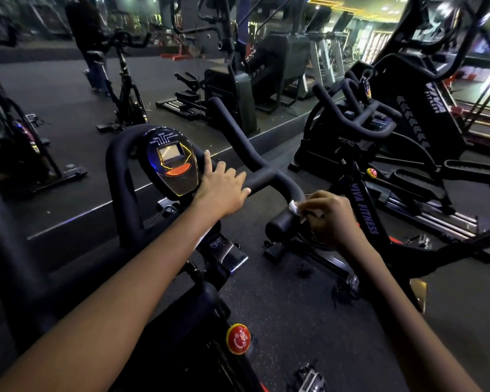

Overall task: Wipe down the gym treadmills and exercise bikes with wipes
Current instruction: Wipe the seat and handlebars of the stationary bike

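Observation:
A black exercise bike stands right in front of me, with padded handlebars [262,168] and a glossy console [171,162] whose small screen glows. My left hand [224,185] rests on the middle of the handlebar beside the console, fingers spread, holding nothing. My right hand [330,217] is closed on a small white wipe [293,206] pressed against the right grip end of the handlebar [280,226]. A red knob [238,338] sits on the frame below.
A second black bike [364,210] marked VIVA FITNESS stands close on the right. Behind it is an elliptical machine [419,114]. A mirror wall ahead reflects bikes, a stepper and a standing person [89,43]. Dark rubber floor [294,315] lies between the bikes.

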The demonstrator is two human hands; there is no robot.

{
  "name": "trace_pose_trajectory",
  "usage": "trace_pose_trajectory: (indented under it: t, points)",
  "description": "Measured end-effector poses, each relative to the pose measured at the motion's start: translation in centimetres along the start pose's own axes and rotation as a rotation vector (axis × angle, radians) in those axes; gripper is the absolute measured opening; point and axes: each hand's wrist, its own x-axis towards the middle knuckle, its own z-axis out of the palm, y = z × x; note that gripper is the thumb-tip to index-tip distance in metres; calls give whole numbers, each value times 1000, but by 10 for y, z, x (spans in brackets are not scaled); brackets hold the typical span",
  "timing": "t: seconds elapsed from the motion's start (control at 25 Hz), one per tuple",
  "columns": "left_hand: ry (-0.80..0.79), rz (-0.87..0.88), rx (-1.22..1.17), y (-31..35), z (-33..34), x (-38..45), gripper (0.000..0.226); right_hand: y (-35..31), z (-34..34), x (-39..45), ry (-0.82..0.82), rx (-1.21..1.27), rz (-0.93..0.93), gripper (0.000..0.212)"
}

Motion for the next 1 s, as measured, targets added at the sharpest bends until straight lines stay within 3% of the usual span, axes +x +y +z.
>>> trace_pose_trajectory:
  t: [0.12, 0.24, 0.36, 0.44, 0.6, 0.68, 0.76, 0.84, 0.92, 1.0]
  points:
    - [0, -1, 9, 0, 1, -1, 55, -2, 7, 3, -42, -100, -29, 11]
    - [-4, -1, 5, 0, -1, -1, 55, -24, 12, -23, -27, 62, -168, 13]
    - [-7, 12, 5, 0, 0, -1, 54, -8, 10, -25, 113, 112, -47, 12]
    - [-12, 24, 8, 1, 0, -2, 53, -3, 11, -13, 99, 41, 29, 10]
    - [-7, 21, -1, 0, -1, -3, 53, -25, 24, -25, -24, 148, -162, 23]
    - [-3, 25, 0, 0, -1, -3, 52, -23, 21, -39, 16, 227, -220, 23]
    - [-3, 23, -2, 0, -1, -2, 53, -18, 18, -40, 119, 221, -161, 20]
    - [-9, 21, -1, 0, 0, -2, 52, -23, 18, -29, 106, 180, -76, 20]
    - [-9, 19, -2, 0, 0, -2, 52, -35, 25, -24, -16, 112, -178, 27]
    - [-7, 20, -4, 0, 0, -2, 53, -34, 31, -32, -56, 7, -437, 25]
